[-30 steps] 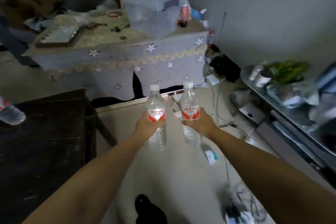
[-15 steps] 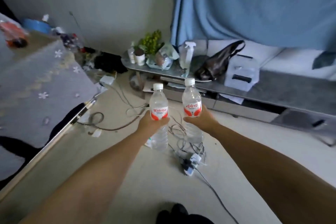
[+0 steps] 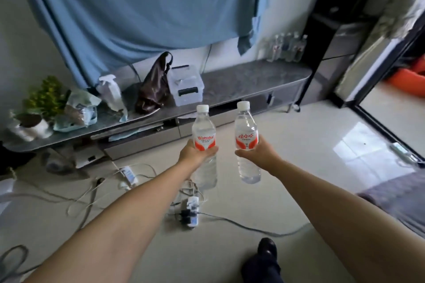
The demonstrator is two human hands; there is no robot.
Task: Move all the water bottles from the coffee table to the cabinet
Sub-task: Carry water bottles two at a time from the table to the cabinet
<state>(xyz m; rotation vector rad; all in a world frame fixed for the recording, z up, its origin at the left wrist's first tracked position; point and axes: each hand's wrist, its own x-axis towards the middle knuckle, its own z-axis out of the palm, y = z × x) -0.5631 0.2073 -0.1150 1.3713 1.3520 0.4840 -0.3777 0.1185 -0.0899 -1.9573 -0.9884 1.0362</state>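
Nearest the camera, a dark shoe (image 3: 266,247) stands on the pale floor (image 3: 287,145), between the two bare forearms. Just beyond, a power strip (image 3: 190,212) lies on the floor with cables trailing left and right.

Left hand (image 3: 195,154): fingers wrapped round the left bottle (image 3: 204,128) at its red-and-white label; bottle upright, white cap on, held in the air above the floor. Right hand (image 3: 259,154): fingers clamped round the right bottle (image 3: 246,131) at the label likewise; upright, capped, clear of the floor. The two bottles are side by side and apart.

Beyond the hands, a long low grey cabinet (image 3: 241,80) runs along the wall. On its surface, from left: a potted green plant (image 3: 44,96), a crumpled bag (image 3: 80,108), a spray bottle (image 3: 110,92), a dark brown handbag (image 3: 154,85) and a clear plastic storage box (image 3: 185,85). At the cabinet's far right end a row of water bottles (image 3: 287,47) stands upright against the wall; the count cannot be told through blur.

Behind the cabinet, a blue curtain (image 3: 138,7) hangs. A tall dark shelf unit (image 3: 340,18) stands right of the cabinet.
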